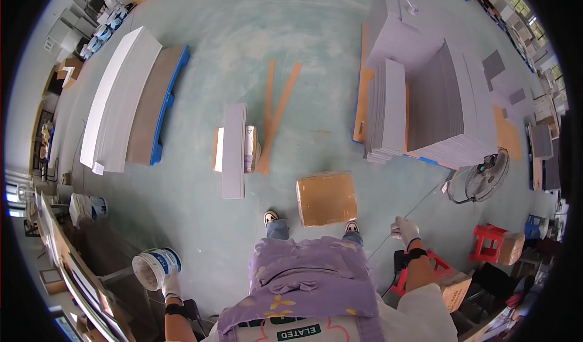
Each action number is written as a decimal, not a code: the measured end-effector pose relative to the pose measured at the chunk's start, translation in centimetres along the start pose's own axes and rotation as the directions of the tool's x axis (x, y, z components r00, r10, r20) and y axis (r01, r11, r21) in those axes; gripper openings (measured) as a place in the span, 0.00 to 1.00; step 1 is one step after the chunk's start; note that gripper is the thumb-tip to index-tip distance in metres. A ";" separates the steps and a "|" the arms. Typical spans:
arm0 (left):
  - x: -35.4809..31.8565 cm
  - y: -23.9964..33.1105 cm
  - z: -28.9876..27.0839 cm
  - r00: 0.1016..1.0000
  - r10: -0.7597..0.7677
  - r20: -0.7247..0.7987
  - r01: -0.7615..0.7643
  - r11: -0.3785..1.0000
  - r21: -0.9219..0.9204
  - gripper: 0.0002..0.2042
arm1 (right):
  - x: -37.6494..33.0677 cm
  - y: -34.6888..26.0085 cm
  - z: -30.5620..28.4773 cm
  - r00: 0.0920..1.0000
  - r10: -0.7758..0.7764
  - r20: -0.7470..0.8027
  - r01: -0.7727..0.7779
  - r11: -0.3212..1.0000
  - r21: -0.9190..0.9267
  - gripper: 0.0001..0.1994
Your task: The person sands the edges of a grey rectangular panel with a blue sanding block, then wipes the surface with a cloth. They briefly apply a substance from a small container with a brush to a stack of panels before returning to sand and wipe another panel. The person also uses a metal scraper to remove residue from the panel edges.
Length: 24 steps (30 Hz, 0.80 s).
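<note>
White-and-blue bucket (156,268) lower left of frame; gloved left hand (172,283) at its right-hand side, overlapping it in view; cannot tell whether that grip is clasping the wall or only alongside. Bucket's long axis slants slightly, mouth pointing left and a little down, blue-banded side toward right; upright or tilted, can't tell. Gloved right hand (405,229) right of lower centre, grip partly curled; contents, if any, can't be told. Nearest it, a red stool (434,260) just below, partly behind the forearm. Brown taped carton (328,199) on floor (206,220), lower centre, between the hands. Left of centre, long grey board strips (234,153) lie across an open-looking box (251,150), long axis up-down in frame. Beside them two orange-brown strips (283,108) form a narrow V, open end toward top. White panel stack (118,99) upper left, grey panel stacks (452,99) upper right, floor fan (487,175) right.
</note>
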<state>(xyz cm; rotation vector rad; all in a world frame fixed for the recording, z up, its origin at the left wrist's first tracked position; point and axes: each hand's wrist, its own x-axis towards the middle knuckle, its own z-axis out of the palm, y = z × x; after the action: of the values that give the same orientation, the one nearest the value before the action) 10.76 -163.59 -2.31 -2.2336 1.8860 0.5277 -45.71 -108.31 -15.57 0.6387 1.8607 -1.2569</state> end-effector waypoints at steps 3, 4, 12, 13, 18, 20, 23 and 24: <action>4.3 6.7 -2.8 0.992 0.098 0.076 -0.072 0.953 -0.296 0.20 | -3.1 -2.0 6.1 0.986 0.067 0.150 -0.044 0.987 -0.156 0.11; 5.6 7.9 -3.3 0.992 0.082 0.099 -0.044 0.938 -0.344 0.18 | -3.6 -1.9 7.4 0.977 0.068 0.200 -0.035 0.986 -0.164 0.11; 16.9 8.7 3.2 0.911 0.140 0.388 -0.052 0.972 -0.229 0.13 | -1.9 1.5 4.7 0.987 0.158 0.037 -0.159 0.987 0.019 0.12; 19.9 6.1 5.6 0.895 0.364 0.257 -0.315 0.925 -0.212 0.11 | -0.4 2.9 3.1 0.972 0.233 0.037 -0.235 0.970 0.064 0.11; 20.3 18.0 1.2 0.866 0.052 0.497 0.179 0.896 -0.405 0.15 | 0.3 1.2 5.3 0.945 0.325 0.020 -0.322 0.941 -0.100 0.10; 27.7 15.4 3.5 0.620 0.588 0.519 -0.441 0.809 -0.389 0.21 | 4.4 0.0 6.4 0.933 0.358 0.041 -0.337 0.908 -0.249 0.11; 25.7 28.0 0.8 0.822 0.178 0.541 0.075 0.908 -0.413 0.22 | 7.4 -7.7 9.2 0.962 0.273 0.014 -0.224 0.816 -0.532 0.11; 23.6 33.4 -0.7 0.842 0.191 0.505 -0.003 0.937 -0.349 0.22 | 9.3 -10.1 10.0 0.968 0.250 0.035 -0.182 0.785 -0.592 0.12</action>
<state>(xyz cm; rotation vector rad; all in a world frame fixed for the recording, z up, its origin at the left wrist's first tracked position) -18.52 -191.70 -7.26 -1.8730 1.7025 1.4210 -55.33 -121.62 -19.99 0.4103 1.8803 -0.4998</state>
